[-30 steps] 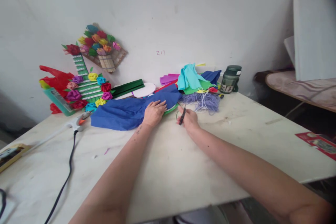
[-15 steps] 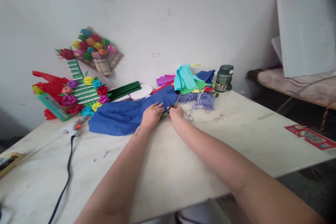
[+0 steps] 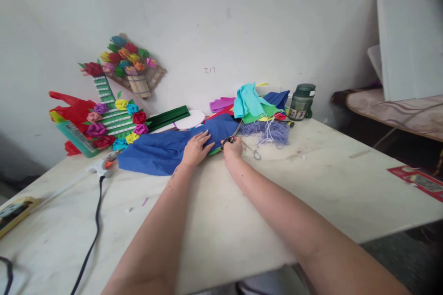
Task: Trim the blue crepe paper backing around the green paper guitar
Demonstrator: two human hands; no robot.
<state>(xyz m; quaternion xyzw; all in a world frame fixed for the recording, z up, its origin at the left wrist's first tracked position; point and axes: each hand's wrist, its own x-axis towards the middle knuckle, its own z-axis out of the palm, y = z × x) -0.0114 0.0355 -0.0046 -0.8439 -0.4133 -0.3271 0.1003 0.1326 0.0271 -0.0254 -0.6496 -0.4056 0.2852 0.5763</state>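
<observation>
A wide sheet of blue crepe paper [image 3: 152, 153] lies across the table, creased along its length. My left hand [image 3: 196, 148] rests flat on it with the fingers spread. My right hand [image 3: 233, 148] is closed round the black handles of a pair of scissors [image 3: 226, 143], at the right part of the sheet. The scissors' blades point away, up and to the right, beside the sheet's right end. A strip of green [image 3: 215, 151] shows under the blue edge between my hands.
Purple yarn [image 3: 265, 131] and a cyan crepe piece [image 3: 248, 100] lie behind my right hand, near a green jar [image 3: 302, 102]. At left stand a flower-trimmed guitar craft [image 3: 116, 122], a teal bottle [image 3: 78, 139] and a glue gun [image 3: 104, 166] with a black cord [image 3: 92, 244].
The view has turned slightly left, so things sit further right. My left hand has slid a little left on the blue paper, away from my right hand. The right hand still holds the scissors.
</observation>
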